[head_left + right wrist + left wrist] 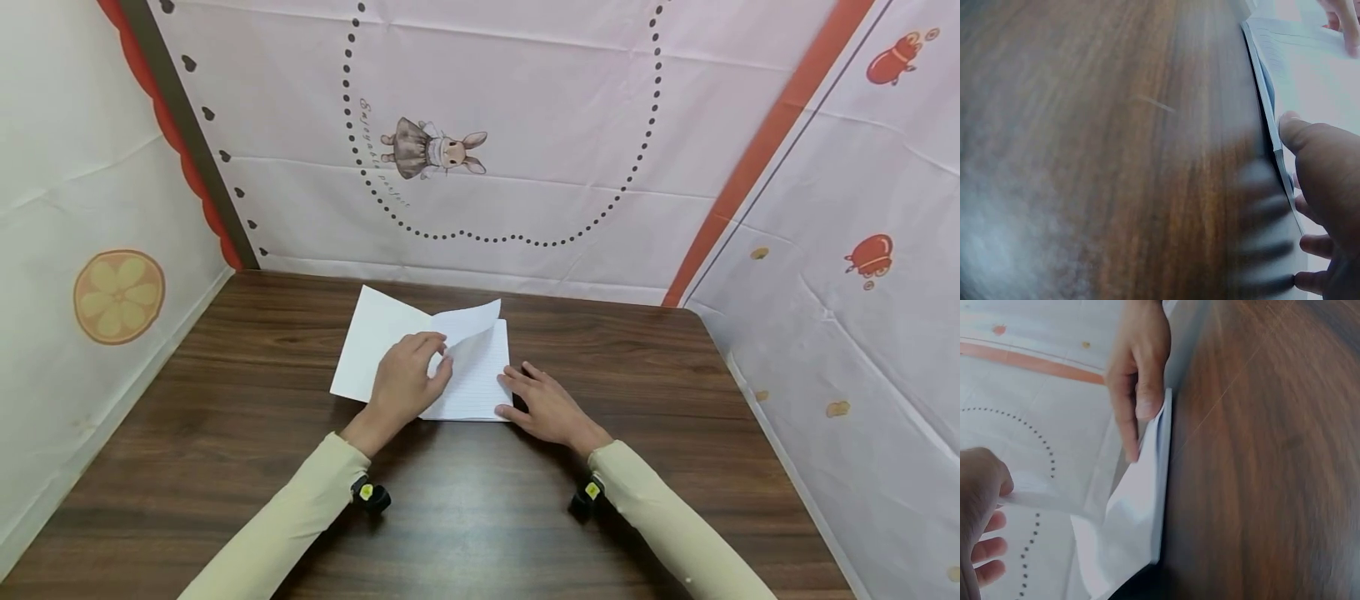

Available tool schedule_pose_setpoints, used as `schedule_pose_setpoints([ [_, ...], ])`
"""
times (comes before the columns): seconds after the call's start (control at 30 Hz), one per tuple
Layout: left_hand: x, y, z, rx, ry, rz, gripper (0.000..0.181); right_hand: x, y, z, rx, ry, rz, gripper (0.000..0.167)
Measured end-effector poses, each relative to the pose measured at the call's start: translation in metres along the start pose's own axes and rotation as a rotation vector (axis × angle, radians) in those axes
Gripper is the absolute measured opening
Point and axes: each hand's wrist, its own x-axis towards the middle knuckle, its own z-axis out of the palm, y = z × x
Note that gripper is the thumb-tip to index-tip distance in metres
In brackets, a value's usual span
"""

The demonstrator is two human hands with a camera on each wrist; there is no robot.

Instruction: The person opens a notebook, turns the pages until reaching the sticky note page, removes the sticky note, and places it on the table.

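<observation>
Pinching a raised page (472,321) between thumb and fingers, the left hand (408,371) stood just left of the middle of the head view, its grip nearly closed on the paper's edge. That page belonged to an open notebook (476,392), which lay at the centre of the head view on a dark wood-grain table (480,533). The page curved upward over the lined sheet beneath, while a blank white leaf (378,329) spread out to the left, partly covered by the left hand.

The right hand (546,404), right of centre, lay with its fingers extended and slightly apart, touching the notebook's right edge; it had hold of nothing. In the right wrist view its thumb rested at the paper's edge, toward the right side of the frame, and some of the left hand's fingers showed in the upper right corner.

Both arms came in from the bottom of the head view in pale yellow sleeves (277,525), with a small black device (371,497) near each cuff. A printed rabbit (435,152) decorated the white cloth (540,125) at upper centre, and an orange slice (119,297) the left side.
</observation>
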Motion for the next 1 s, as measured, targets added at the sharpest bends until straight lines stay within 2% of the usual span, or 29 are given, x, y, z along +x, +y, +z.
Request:
schedule_pose_setpoints([
  [0.17,-0.003,-0.012,-0.019,0.063,0.053,-0.024,0.011,0.0,0.0,0.0,0.01,-0.013,0.0,0.065],
  [0.27,-0.008,-0.021,-0.03,0.093,0.064,-0.038,0.012,-0.001,0.0,0.0,0.012,-0.021,0.011,0.066],
  [0.37,-0.016,-0.03,-0.041,0.129,0.055,-0.067,0.015,-0.001,0.0,0.0,0.013,-0.026,0.016,0.066],
  [0.47,-0.026,-0.04,-0.05,0.163,0.028,-0.122,0.018,-0.001,0.0,0.0,0.011,-0.032,0.016,0.066],
  [0.73,-0.054,-0.064,-0.064,0.195,-0.124,-0.251,0.02,-0.002,0.001,0.0,0.006,-0.028,0.014,0.066],
  [1.0,-0.071,-0.071,-0.068,0.262,-0.328,-0.336,0.019,-0.001,0.0,0.0,0.006,-0.035,0.013,0.067],
])
